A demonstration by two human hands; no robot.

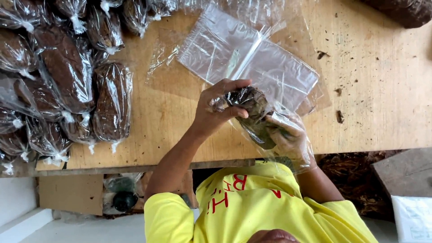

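Note:
My left hand [216,105] curls its fingers over the top of a dark brown leafy bundle [254,105], held just above the near edge of the wooden table [382,90]. My right hand [290,135] grips the bundle's lower end and shows through the film of a clear plastic bag [292,153] that wraps around hand and bundle. The two hands are close together with the bundle between them.
A stack of empty clear bags [252,58] lies just beyond my hands. Several bagged, tied dark bundles [67,81] are piled at the table's left. A dark lump [405,11] sits far right. Loose dark leaves [351,171] lie below the table's right side.

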